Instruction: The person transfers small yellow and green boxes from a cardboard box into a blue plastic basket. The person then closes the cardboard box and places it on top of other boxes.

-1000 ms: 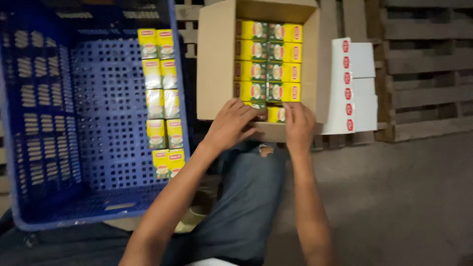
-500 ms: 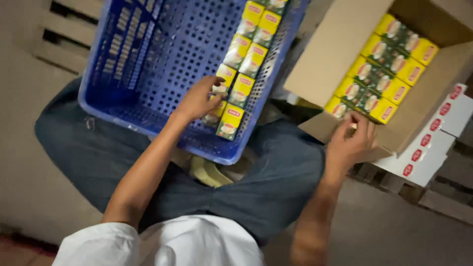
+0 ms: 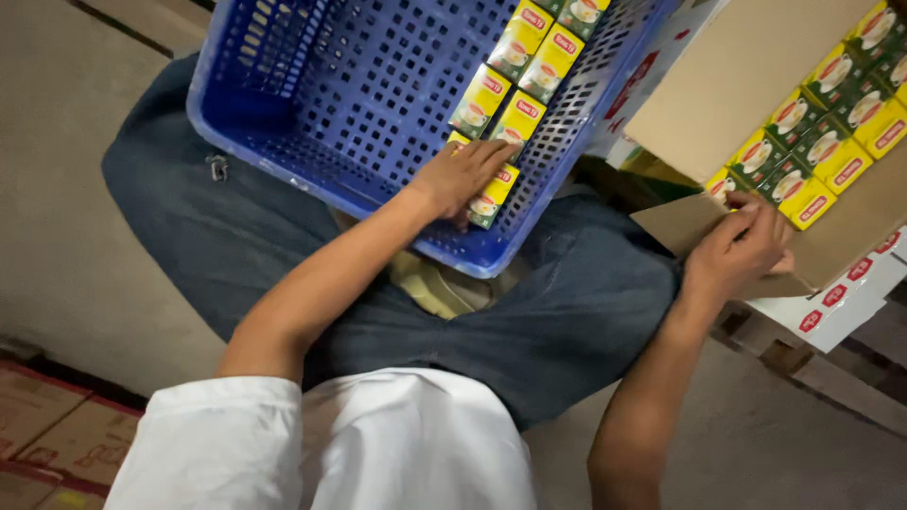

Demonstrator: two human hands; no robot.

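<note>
Left hand [image 3: 460,178] now flat on packets [image 3: 487,194]

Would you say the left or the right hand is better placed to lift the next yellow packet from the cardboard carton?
Probably the right hand: its fingers already touch the nearest yellow packet.

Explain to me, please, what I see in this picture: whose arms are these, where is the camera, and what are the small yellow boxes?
The camera sits on a person's head and looks down, so both arms belong to that person, who is seated in a white shirt and jeans. The left hand lies flat on small yellow boxes lined up along one side of a blue plastic crate resting on the lap. The right hand reaches to the near edge of an open cardboard carton filled with the same yellow and green boxes; its fingers touch the nearest one. Whether they grip it is unclear. A white carton lies under the cardboard one.
</note>
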